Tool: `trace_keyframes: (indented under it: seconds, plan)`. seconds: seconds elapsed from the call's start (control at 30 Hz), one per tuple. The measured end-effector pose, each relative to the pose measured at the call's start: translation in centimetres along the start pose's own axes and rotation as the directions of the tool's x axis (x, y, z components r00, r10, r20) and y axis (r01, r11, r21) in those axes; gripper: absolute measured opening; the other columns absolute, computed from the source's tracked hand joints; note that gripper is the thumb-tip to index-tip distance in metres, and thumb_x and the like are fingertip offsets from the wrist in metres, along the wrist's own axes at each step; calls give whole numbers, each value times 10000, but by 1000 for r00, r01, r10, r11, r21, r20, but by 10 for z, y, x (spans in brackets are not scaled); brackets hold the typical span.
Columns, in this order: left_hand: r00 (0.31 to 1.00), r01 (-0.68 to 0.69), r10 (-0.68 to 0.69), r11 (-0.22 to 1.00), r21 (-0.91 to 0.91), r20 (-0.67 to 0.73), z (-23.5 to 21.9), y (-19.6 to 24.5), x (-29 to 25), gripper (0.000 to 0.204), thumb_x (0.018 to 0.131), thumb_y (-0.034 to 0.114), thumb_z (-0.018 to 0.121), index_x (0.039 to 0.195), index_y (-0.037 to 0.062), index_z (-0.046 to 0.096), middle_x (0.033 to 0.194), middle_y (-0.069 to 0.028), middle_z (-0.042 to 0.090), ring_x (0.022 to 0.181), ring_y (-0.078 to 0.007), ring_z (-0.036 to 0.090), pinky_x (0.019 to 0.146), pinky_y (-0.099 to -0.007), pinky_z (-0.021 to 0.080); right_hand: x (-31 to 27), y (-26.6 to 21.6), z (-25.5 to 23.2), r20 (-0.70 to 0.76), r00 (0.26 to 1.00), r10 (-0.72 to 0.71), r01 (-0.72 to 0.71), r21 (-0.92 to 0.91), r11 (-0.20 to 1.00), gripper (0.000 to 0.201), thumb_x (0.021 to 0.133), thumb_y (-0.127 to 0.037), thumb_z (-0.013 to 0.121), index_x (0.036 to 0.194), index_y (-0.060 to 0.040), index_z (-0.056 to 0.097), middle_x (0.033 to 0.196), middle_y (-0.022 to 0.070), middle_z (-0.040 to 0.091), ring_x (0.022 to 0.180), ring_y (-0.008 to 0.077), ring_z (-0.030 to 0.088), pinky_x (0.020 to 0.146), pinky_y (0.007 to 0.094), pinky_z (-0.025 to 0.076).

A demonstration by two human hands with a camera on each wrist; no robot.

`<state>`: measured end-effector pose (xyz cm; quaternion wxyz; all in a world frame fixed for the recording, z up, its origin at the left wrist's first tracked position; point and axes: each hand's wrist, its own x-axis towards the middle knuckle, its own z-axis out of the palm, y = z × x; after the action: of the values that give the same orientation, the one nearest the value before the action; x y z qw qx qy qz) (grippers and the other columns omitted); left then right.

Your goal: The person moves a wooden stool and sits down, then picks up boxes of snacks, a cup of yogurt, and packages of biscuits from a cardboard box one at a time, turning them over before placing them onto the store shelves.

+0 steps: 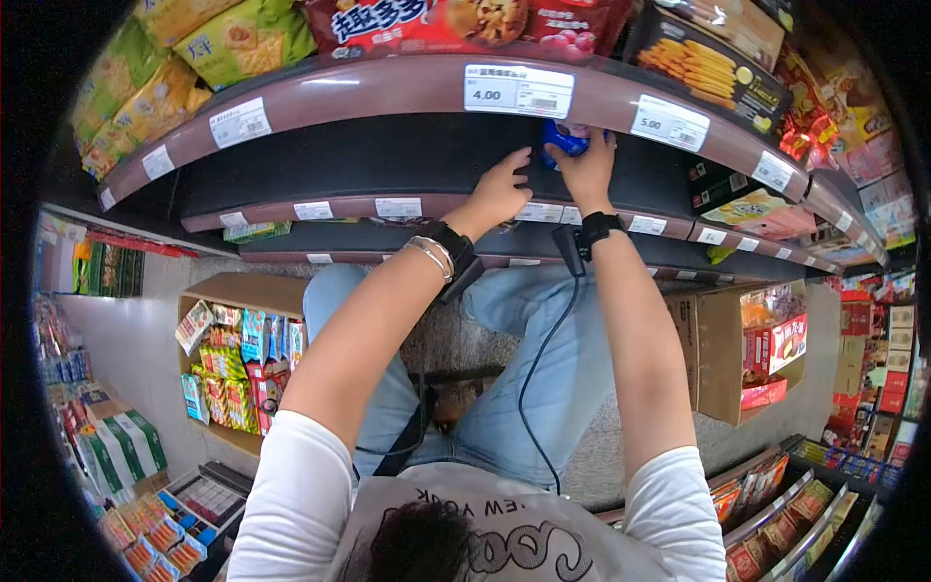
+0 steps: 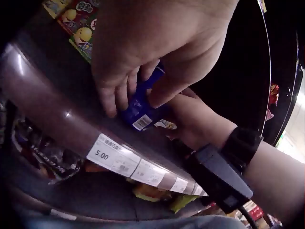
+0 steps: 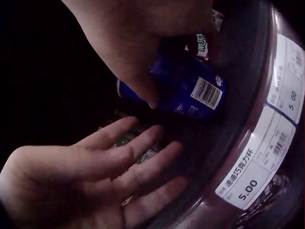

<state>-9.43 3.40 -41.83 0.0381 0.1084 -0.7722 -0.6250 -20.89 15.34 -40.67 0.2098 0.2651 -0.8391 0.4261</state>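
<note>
My right hand (image 1: pixel 586 175) reaches onto the dark middle shelf and grips a blue cylindrical container (image 1: pixel 565 139), thumb along its side. In the right wrist view the container (image 3: pixel 188 90) lies on its side with a white barcode label toward the shelf's front edge. My left hand (image 1: pixel 499 197) is close beside it, fingers spread and holding nothing. In the left wrist view this left hand (image 2: pixel 162 43) overlaps the container (image 2: pixel 138 107), while the right hand (image 2: pixel 188 114) shows behind it. A green and yellow patterned packet (image 2: pixel 83 31) lies further along the shelf.
Price tags (image 1: pixel 519 90) line the curved upper shelf edge, just above my hands. Snack bags (image 1: pixel 247 44) and biscuit packs (image 1: pixel 708 63) fill the top shelf. Open cartons of snacks stand on the floor to the left (image 1: pixel 242 287) and right (image 1: pixel 713 359). Cables (image 1: pixel 529 388) hang from my wrists.
</note>
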Motion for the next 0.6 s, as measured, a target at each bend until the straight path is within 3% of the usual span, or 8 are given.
trace_keyframes:
  seconds: [0.07, 0.23, 0.27, 0.4, 0.6]
  plan:
    - [1000, 25, -25, 1000, -8, -15, -9, 1, -12, 714, 751, -44, 578, 1398, 67, 297, 1364, -195, 417, 1165, -308, 513, 904, -353, 472, 6, 10, 4, 20, 1000, -17, 18, -101, 995, 537, 607, -199, 817, 1067, -56, 582, 1062, 197, 587, 1073, 414, 479, 902, 471, 404]
    - [997, 44, -48, 997, -71, -58, -30, -8, -33, 579, 773, 3, 600, 1322, 51, 422, 1294, -175, 497, 1055, -264, 585, 853, -327, 497, 31, 44, 15, 32, 998, -45, 49, -141, 989, 456, 685, -253, 770, 1050, -37, 603, 1046, 191, 618, 1026, 412, 544, 872, 450, 440]
    - [997, 51, -57, 994, -101, -56, -34, -9, -36, 558, 785, 0, 597, 1315, 52, 429, 1291, -164, 500, 1038, -246, 592, 847, -318, 498, 38, 49, 18, 93, 990, 106, -91, -158, 983, 440, 703, -244, 758, 1059, -36, 603, 1046, 205, 619, 1011, 397, 562, 853, 441, 454]
    - [993, 53, -61, 995, -81, -97, -49, -13, -44, 501, 793, 16, 599, 1277, 40, 473, 1244, -152, 542, 1003, -226, 605, 829, -304, 500, 48, 56, 26, 3, 981, -193, 187, -256, 948, 414, 716, -236, 744, 1045, -26, 605, 1045, 219, 617, 1004, 392, 568, 850, 440, 461]
    - [990, 53, -58, 998, -42, -128, -56, -10, -53, 453, 795, 39, 599, 1239, 30, 512, 1207, -133, 572, 976, -223, 618, 817, -304, 496, 44, 55, 25, 101, 994, 40, -17, -215, 976, 418, 746, -245, 697, 1069, -12, 571, 1082, 248, 586, 992, 424, 561, 858, 450, 459]
